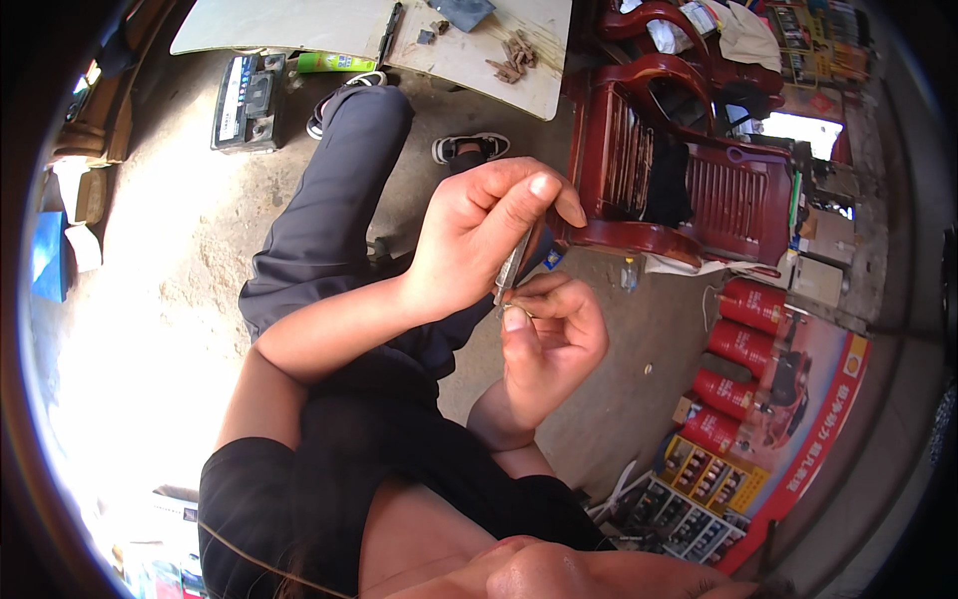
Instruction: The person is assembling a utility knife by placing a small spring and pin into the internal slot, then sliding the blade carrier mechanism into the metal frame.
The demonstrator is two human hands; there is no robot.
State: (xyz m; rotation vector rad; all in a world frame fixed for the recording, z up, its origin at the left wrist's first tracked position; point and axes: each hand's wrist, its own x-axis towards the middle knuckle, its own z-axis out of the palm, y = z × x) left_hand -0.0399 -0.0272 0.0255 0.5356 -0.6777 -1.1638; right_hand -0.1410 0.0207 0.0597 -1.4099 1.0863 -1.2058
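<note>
My left hand (484,225) is closed, its thumb and fingers gripping a slim metal tool (512,268) with a ridged silvery side. The tool slants down to the fingertips of my right hand (554,344). Those fingers are curled, thumb and index finger pinched together at the tool's lower end. Whatever lies between them is too small and covered to name. Both hands are held up in front of my body, above my dark-trousered legs (344,190).
A pale table (469,75) ahead carries a black pen (390,32), a dark flat piece (461,12) and brown fragments (514,58). A battery (249,102) and green packet (334,62) are at the left. Right: wooden chairs (639,150), red cylinders (743,344), a display board (798,449).
</note>
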